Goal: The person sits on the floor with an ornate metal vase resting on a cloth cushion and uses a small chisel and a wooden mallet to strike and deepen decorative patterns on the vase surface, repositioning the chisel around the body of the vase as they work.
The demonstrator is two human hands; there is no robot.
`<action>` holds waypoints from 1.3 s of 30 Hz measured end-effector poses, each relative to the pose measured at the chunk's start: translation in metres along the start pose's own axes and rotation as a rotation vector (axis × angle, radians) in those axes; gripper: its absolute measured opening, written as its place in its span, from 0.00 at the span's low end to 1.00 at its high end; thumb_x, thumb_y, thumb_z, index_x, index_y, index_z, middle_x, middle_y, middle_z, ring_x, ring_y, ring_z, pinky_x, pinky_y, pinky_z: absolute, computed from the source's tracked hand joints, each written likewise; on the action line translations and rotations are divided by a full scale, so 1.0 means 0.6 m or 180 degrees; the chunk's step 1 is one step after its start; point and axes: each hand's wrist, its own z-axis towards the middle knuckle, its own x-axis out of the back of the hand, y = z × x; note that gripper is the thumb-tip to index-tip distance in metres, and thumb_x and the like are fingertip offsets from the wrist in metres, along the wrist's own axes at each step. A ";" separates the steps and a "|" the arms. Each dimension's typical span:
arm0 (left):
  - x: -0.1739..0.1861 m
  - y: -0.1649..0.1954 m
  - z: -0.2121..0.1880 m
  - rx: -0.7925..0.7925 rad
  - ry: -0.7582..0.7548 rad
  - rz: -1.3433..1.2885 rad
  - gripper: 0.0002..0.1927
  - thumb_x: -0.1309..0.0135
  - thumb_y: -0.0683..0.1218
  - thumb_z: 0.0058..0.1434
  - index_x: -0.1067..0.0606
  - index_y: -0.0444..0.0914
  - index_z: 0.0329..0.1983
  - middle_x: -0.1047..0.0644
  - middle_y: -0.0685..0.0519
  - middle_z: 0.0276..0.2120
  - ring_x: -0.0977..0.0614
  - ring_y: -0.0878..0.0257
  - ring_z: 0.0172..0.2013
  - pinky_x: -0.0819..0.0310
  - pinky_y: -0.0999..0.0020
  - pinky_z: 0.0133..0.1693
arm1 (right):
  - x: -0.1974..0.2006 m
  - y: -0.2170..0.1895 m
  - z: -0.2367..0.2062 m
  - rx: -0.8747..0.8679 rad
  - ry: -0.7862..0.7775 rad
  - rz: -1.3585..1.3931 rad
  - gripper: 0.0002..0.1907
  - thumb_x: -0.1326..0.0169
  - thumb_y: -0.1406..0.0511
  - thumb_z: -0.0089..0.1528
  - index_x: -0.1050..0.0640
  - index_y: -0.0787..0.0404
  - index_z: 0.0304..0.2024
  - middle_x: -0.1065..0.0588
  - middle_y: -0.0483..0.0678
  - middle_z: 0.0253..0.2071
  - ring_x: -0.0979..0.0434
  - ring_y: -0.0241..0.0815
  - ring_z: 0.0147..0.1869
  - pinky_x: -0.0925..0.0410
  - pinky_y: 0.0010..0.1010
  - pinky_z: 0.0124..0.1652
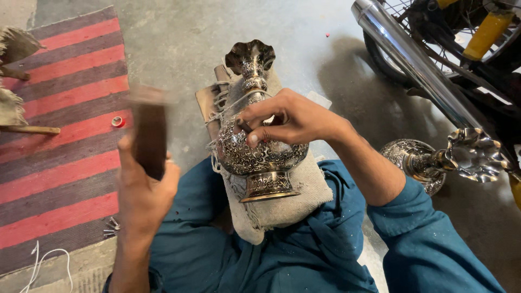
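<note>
1. The left hand (142, 190) is closed around a dark wooden mallet (150, 135), raised upright and blurred, left of the vase.
2. The right hand (285, 118) pinches a thin dark chisel (243, 126) between its fingertips, tip touching the body of the engraved metal vase (259, 152).
3. That vase lies tilted on a beige cloth pad (304, 187) over the person's lap, its fluted mouth pointing far and its foot near.
4. A second engraved vase (434, 161) lies on the concrete at the right, beside one motorcycle's chrome exhaust pipe (412, 59).
5. One red-and-grey striped rug (59, 141) covers the floor at the left; on it lie one small red ring (116, 121) and a little cluster of nails (110, 228).
6. Two straw-headed brushes (13, 76) sit at the far left edge.
</note>
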 end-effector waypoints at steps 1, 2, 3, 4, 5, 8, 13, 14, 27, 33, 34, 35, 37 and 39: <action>0.000 0.003 0.001 -0.0298 -0.0006 0.0713 0.34 0.42 0.37 0.59 0.37 0.45 0.68 0.24 0.50 0.40 0.20 0.53 0.42 0.25 0.57 0.48 | 0.000 0.000 0.000 -0.0069 -0.0051 -0.0029 0.18 0.35 0.64 0.63 0.21 0.63 0.53 0.16 0.47 0.37 0.14 0.37 0.41 0.23 0.31 0.48; 0.001 0.006 0.004 -0.0599 -0.0010 0.1431 0.36 0.40 0.36 0.56 0.35 0.47 0.68 0.26 0.48 0.39 0.21 0.50 0.42 0.27 0.54 0.50 | 0.000 0.001 0.000 -0.0130 -0.0104 -0.0057 0.16 0.35 0.64 0.63 0.20 0.62 0.52 0.16 0.47 0.37 0.14 0.37 0.41 0.23 0.31 0.46; 0.002 0.010 0.005 -0.0905 -0.0011 0.2149 0.39 0.39 0.35 0.53 0.33 0.48 0.69 0.27 0.46 0.38 0.22 0.47 0.43 0.28 0.51 0.53 | 0.000 0.001 0.001 -0.0185 -0.0155 -0.0093 0.15 0.35 0.64 0.63 0.19 0.61 0.51 0.16 0.47 0.37 0.14 0.37 0.40 0.23 0.31 0.44; 0.003 0.014 0.005 -0.0463 0.0021 0.1434 0.37 0.41 0.37 0.54 0.34 0.49 0.68 0.27 0.49 0.41 0.22 0.50 0.45 0.27 0.53 0.52 | 0.001 0.001 0.002 -0.0066 -0.0131 -0.0055 0.16 0.36 0.64 0.64 0.20 0.61 0.53 0.16 0.47 0.38 0.14 0.36 0.41 0.23 0.31 0.46; 0.004 0.019 0.005 -0.0030 0.0032 0.0716 0.35 0.43 0.40 0.55 0.35 0.50 0.68 0.27 0.53 0.45 0.21 0.53 0.48 0.26 0.56 0.51 | 0.001 0.001 0.002 0.0049 -0.0098 -0.0014 0.17 0.37 0.63 0.65 0.21 0.61 0.55 0.16 0.46 0.39 0.14 0.36 0.42 0.23 0.31 0.49; 0.003 0.024 0.007 -0.0381 -0.0116 0.1316 0.38 0.40 0.39 0.51 0.33 0.48 0.68 0.26 0.49 0.41 0.22 0.50 0.44 0.27 0.52 0.50 | 0.001 0.000 0.002 -0.0198 -0.0191 -0.0085 0.15 0.37 0.63 0.64 0.20 0.61 0.51 0.16 0.45 0.36 0.15 0.35 0.38 0.24 0.30 0.43; 0.006 -0.004 0.002 -0.0174 0.0020 0.1929 0.38 0.39 0.37 0.54 0.32 0.47 0.69 0.24 0.46 0.36 0.23 0.51 0.34 0.27 0.55 0.41 | 0.000 -0.005 0.001 -0.0217 -0.0085 0.0344 0.17 0.39 0.65 0.65 0.21 0.64 0.56 0.17 0.46 0.37 0.16 0.33 0.42 0.23 0.29 0.47; 0.008 -0.012 -0.004 0.0391 -0.0062 0.1378 0.37 0.40 0.37 0.55 0.33 0.45 0.70 0.23 0.45 0.35 0.24 0.53 0.28 0.29 0.58 0.36 | -0.001 -0.007 -0.001 -0.0411 -0.0056 0.0652 0.17 0.40 0.64 0.66 0.22 0.64 0.56 0.17 0.46 0.38 0.15 0.33 0.43 0.22 0.28 0.47; -0.056 -0.029 -0.092 0.0437 -0.0077 -0.0458 0.25 0.44 0.33 0.55 0.36 0.36 0.55 0.27 0.53 0.36 0.24 0.64 0.37 0.26 0.68 0.42 | 0.002 -0.030 0.005 -0.0132 -0.0256 -0.0176 0.21 0.36 0.62 0.63 0.22 0.65 0.55 0.16 0.47 0.38 0.13 0.39 0.43 0.24 0.32 0.45; -0.044 -0.014 -0.078 0.0362 0.0131 -0.0515 0.26 0.46 0.32 0.59 0.37 0.35 0.60 0.28 0.52 0.40 0.24 0.64 0.40 0.26 0.68 0.46 | 0.000 -0.033 0.007 -0.0443 -0.0282 -0.0108 0.19 0.36 0.60 0.62 0.21 0.62 0.52 0.16 0.45 0.37 0.14 0.36 0.40 0.23 0.29 0.36; -0.044 -0.009 -0.077 0.0571 0.0160 -0.0760 0.26 0.46 0.33 0.59 0.37 0.36 0.59 0.27 0.52 0.40 0.24 0.65 0.37 0.27 0.68 0.41 | -0.001 -0.032 0.007 -0.0399 -0.0278 -0.0147 0.19 0.36 0.60 0.62 0.21 0.62 0.52 0.16 0.45 0.36 0.15 0.35 0.39 0.23 0.28 0.36; -0.043 -0.002 -0.075 0.0781 0.0188 -0.1005 0.25 0.46 0.34 0.59 0.38 0.36 0.59 0.27 0.52 0.40 0.25 0.65 0.34 0.28 0.68 0.37 | -0.002 -0.031 0.008 -0.0357 -0.0276 -0.0187 0.19 0.36 0.60 0.62 0.21 0.62 0.52 0.16 0.45 0.36 0.15 0.35 0.39 0.23 0.28 0.36; -0.037 0.011 -0.065 0.0826 0.0149 -0.0853 0.27 0.45 0.35 0.59 0.38 0.36 0.60 0.26 0.51 0.39 0.23 0.64 0.33 0.27 0.66 0.35 | -0.002 -0.028 0.008 -0.0287 -0.0294 -0.0221 0.18 0.36 0.60 0.62 0.20 0.61 0.52 0.17 0.44 0.35 0.15 0.35 0.38 0.23 0.28 0.37; -0.027 0.023 -0.053 0.0499 0.0012 -0.0055 0.30 0.44 0.34 0.58 0.38 0.36 0.64 0.24 0.48 0.39 0.20 0.60 0.37 0.23 0.64 0.40 | 0.000 -0.024 0.008 -0.0236 -0.0335 -0.0200 0.17 0.36 0.59 0.63 0.20 0.61 0.50 0.17 0.44 0.35 0.15 0.36 0.39 0.24 0.30 0.37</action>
